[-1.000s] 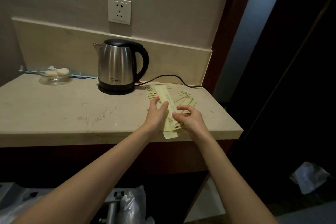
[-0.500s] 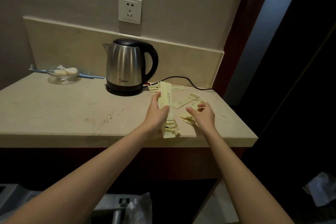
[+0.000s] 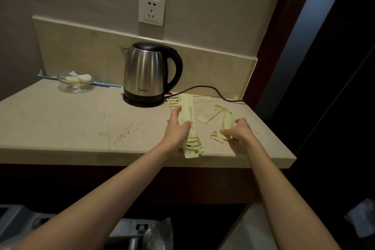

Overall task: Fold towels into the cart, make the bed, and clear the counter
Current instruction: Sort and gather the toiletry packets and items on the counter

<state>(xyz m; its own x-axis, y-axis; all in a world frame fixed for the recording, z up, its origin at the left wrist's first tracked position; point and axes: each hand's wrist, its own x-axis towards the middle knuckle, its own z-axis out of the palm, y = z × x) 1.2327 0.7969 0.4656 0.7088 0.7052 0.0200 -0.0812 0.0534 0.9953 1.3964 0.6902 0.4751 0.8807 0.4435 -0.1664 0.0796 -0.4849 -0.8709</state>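
Observation:
Pale yellow sachets with gold stripes lie on the right part of the beige stone counter (image 3: 60, 119). My left hand (image 3: 178, 127) grips a stack of long sachets (image 3: 189, 119), thumb across the top. My right hand (image 3: 238, 133) pinches another long sachet (image 3: 226, 123) that lies flat, near the counter's right front corner. A smaller flat sachet (image 3: 209, 114) rests between the two hands, and more (image 3: 204, 99) lie behind by the wall.
A steel kettle (image 3: 145, 74) with a black handle stands on its base behind my left hand, its black cord (image 3: 213, 89) running right along the wall. A glass dish (image 3: 76, 83) with soaps sits at the back left. A cart (image 3: 129, 233) with plastic bags is below.
My right hand has moved away from the stack in my left hand, rightward to a sachet lying on the counter. The view has shifted a little to the left.

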